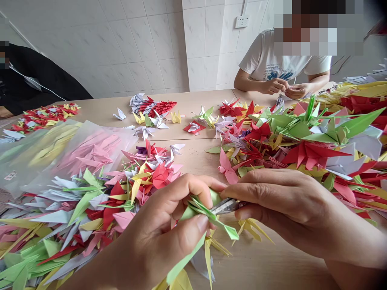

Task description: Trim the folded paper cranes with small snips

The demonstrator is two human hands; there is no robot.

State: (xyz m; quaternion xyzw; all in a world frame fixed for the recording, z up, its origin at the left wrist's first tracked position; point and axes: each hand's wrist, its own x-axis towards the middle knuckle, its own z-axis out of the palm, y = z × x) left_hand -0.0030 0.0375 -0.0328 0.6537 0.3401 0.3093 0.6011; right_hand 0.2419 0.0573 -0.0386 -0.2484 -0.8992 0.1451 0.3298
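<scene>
My left hand (163,229) is closed around a green folded paper crane (202,217), thumb and forefinger pinching it near its middle. My right hand (281,205) is closed on a small metal tool (225,206), perhaps a stapler or clip, whose tip meets the green crane. Both hands hover just above the wooden table (260,266), near its front edge. Yellow paper cranes (250,227) lie under my hands.
Heaps of coloured paper cranes cover the left (69,213) and right (317,141) of the table. Clear plastic bags (60,149) of cranes lie at left. Across the table a person in a white shirt (272,60) handles something small; another in black (33,80) sits far left.
</scene>
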